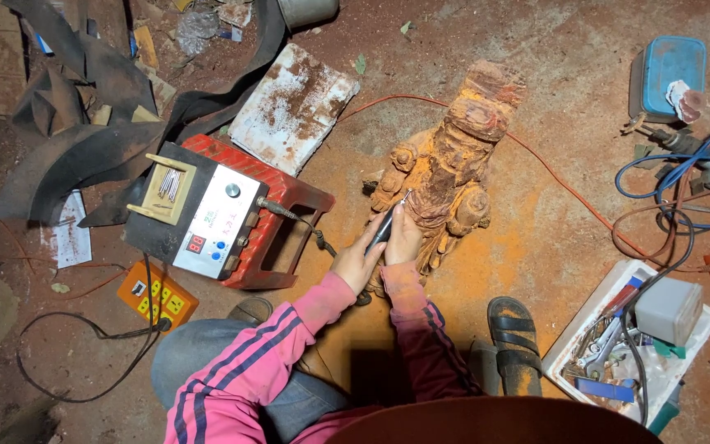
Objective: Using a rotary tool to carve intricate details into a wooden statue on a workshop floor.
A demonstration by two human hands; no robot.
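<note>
A reddish-brown carved wooden figure [452, 156] lies on the dusty orange floor in front of me. My left hand [357, 261] and my right hand [405, 238] are both wrapped around a dark pen-shaped rotary carving tool [388, 220], whose tip touches the lower middle of the carving. A black cable runs from the tool to a black-and-white control box [199, 214] with a red display, set on a red plastic stool [277, 210] at my left. Both sleeves are pink with dark stripes.
An orange power strip [158, 298] lies left of my knee. A white tray [610, 288] of wrenches and tools sits at right, near tangled blue and orange cords [675, 177] and a blue box [671, 70]. Rubber scraps [67, 156] and a dusty board [293, 107] lie behind.
</note>
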